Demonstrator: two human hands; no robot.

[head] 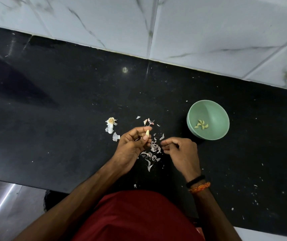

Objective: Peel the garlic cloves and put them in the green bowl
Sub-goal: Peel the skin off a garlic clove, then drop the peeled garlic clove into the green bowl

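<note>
Pinching garlic clove (147,132), left hand (132,145)

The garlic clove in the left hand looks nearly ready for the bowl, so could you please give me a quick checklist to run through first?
1. Garlic clove gripped by left hand: ok.
2. Clove fully peeled: cannot tell, the far side is hidden.
3. Right hand free of skin: cannot tell, fingers curled.
4. Green bowl upright, to the right of the hands: ok.
5. Bowl has room beside the peeled cloves: ok.
6. Counter clean: not ok, skins scattered.
</note>
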